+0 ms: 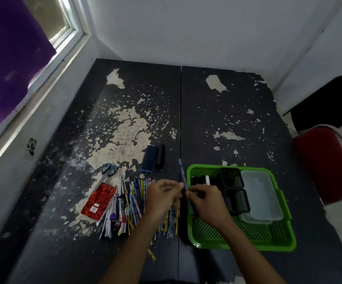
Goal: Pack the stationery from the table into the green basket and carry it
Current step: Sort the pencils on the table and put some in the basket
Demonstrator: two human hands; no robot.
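Two bare forearms reach up from the bottom edge, and the hands meet just above the middle of a dark counter [237, 111] whose black surface has flaked away in pale patches. The left hand [162, 196] has its fingers curled in toward the right, and the right hand [206, 201] has its fingers curled toward the left. Between them they pinch a slim blue patterned pencil [183, 177], which stands nearly upright with its tip pointing away from the camera. It is held over the gap between the pile of stationery and the basket.

To the right, touching the right wrist's side, sits the green basket [283, 240], a shallow lattice tray. Inside it are two black mesh pen cups [232, 177] lying along the middle, a clear plastic box with a lid [262, 193] on the right side, and a white marker [207, 179] near the far left corner.

Left of the hands lies a loose spread of colourful pencils and pens [135, 199]. Further left is a red patterned notebook [99, 198], with scissors [109, 170] just beyond it. A dark blue case [149, 158] and a black stapler-like object [161, 156] rest side by side behind the pile.

A window with a purple curtain [10, 58] fills the upper left, and a red chair [326, 162] stands at the right.
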